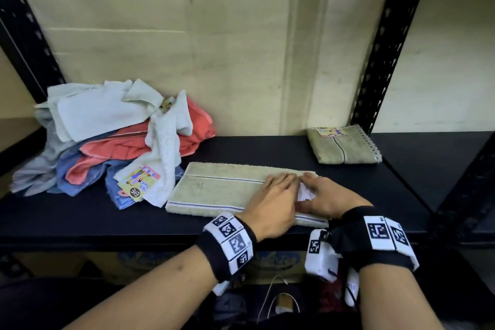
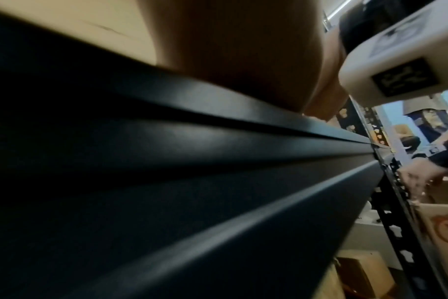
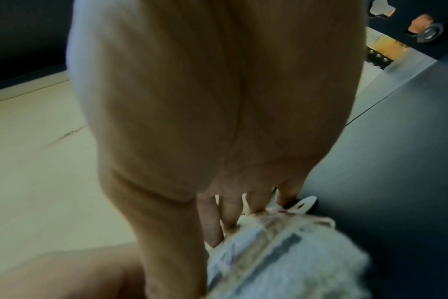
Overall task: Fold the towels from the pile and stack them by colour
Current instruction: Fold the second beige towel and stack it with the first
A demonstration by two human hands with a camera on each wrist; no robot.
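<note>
An olive towel with blue stripes lies folded into a long strip at the front of the black shelf. My left hand presses flat on its right part, fingers straight. My right hand rests on the towel's right end beside a white paper tag. The right wrist view shows those fingers reaching straight down onto the towel and tag. A folded olive towel sits at the back right. The unfolded pile of white, coral, blue and grey towels lies at the left.
Black slotted uprights frame the shelf against a cream wall. The left wrist view shows mostly the shelf's front edge and my palm; another person's hand works at the far right. Cardboard boxes stand below the shelf.
</note>
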